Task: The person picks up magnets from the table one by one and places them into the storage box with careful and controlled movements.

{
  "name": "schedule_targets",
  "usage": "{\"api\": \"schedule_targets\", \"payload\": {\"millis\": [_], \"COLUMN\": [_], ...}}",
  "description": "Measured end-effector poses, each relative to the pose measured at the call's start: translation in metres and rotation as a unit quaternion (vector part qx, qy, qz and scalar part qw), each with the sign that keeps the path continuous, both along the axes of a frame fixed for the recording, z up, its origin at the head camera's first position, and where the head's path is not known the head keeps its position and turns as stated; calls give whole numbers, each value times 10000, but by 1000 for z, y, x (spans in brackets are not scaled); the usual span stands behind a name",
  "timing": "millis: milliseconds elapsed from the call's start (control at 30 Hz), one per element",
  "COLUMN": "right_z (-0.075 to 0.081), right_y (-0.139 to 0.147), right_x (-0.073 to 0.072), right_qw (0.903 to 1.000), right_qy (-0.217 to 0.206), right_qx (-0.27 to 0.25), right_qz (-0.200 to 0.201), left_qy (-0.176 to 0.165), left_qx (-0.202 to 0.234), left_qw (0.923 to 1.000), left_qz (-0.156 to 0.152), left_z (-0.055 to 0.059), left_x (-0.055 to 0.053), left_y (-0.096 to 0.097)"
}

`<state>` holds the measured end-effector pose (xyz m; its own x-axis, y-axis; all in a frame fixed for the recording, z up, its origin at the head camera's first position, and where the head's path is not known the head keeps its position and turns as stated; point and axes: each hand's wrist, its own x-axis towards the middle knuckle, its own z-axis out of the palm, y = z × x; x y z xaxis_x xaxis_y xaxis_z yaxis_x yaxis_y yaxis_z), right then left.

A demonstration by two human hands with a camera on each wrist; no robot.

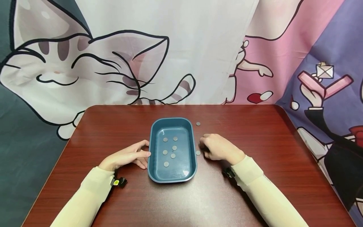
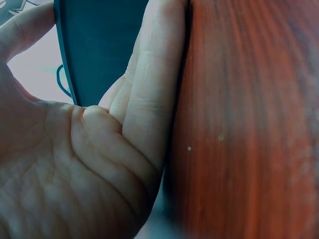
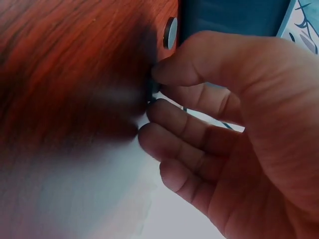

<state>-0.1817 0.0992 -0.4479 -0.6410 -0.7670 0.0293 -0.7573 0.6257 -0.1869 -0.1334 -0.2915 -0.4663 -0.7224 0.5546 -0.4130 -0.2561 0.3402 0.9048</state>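
Note:
A blue rectangular tray (image 1: 172, 180) stands on the table with several grey coins (image 1: 174, 148) lying flat and spread over its floor. My left hand (image 1: 129, 156) rests against the tray's left side, thumb and fingers mostly straight at the rim; in the left wrist view its fingers (image 2: 154, 74) lie along the tabletop. To the right of the tray, my right hand (image 1: 219, 147) is down at the table with curled fingers. Thumb and index finger pinch a small dark-looking coin (image 3: 153, 88), mostly hidden by the fingertips. Another coin (image 3: 171, 33) lies between that hand and the tray.
One more loose coin (image 1: 198, 124) lies beyond my right hand, near the tray's far right corner. The reddish-brown wooden table (image 1: 241, 123) ends at a cartoon-printed curtain (image 1: 210, 63). Each wrist wears a small dark camera mount (image 1: 122, 182).

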Motion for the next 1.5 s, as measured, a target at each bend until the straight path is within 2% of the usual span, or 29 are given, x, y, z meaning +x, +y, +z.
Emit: {"api": "schedule_targets", "payload": {"millis": [400, 833, 1167, 1500], "right_z": [-1, 4, 29, 61], "right_y": [7, 14, 5, -29], "right_x": [6, 8, 1, -14], "right_qw": [9996, 9997, 9988, 9954], "right_qy": [23, -21, -132, 31], "right_qx": [154, 88, -433, -958], "right_qz": [-216, -215, -166, 6], "left_qy": [42, 18, 57, 97], "left_qx": [-14, 63, 95, 96], "left_qw": [10000, 10000, 9999, 9999], "left_qz": [6, -6, -30, -31], "left_z": [2, 1, 0, 0], "left_x": [1, 1, 0, 1], "left_y": [1, 0, 0, -1]}}
